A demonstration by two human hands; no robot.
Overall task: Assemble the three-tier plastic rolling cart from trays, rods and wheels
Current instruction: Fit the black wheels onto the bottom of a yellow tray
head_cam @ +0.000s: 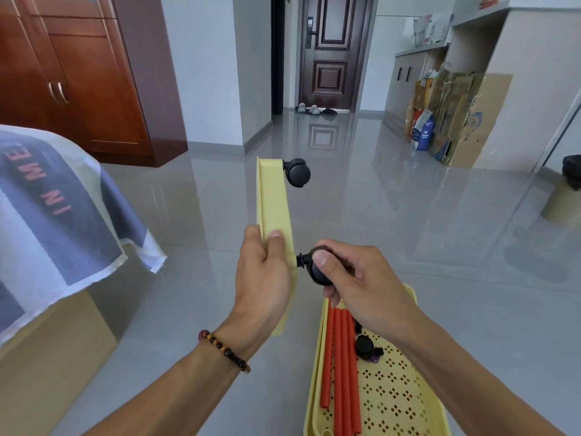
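Shiny grey tile floor (393,215) everywhere, so anything dropped will roll off. Left hand (262,272) grips the yellow tray (273,199) held up on edge, thumb across its side wall. Right hand (349,275) has fingers curled round a black caster (311,269) at the tray's near corner; the far caster (297,173) is already in. My worry: push crooked and the stem jams or pops out. Red rods (341,357) and spare wheels (364,346) wait in the near tray (393,391).

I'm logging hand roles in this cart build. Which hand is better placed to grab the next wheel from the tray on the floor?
Right. The right hand pinches the wheel at the held tray, directly above the loose wheel; the left hand grips that tray.
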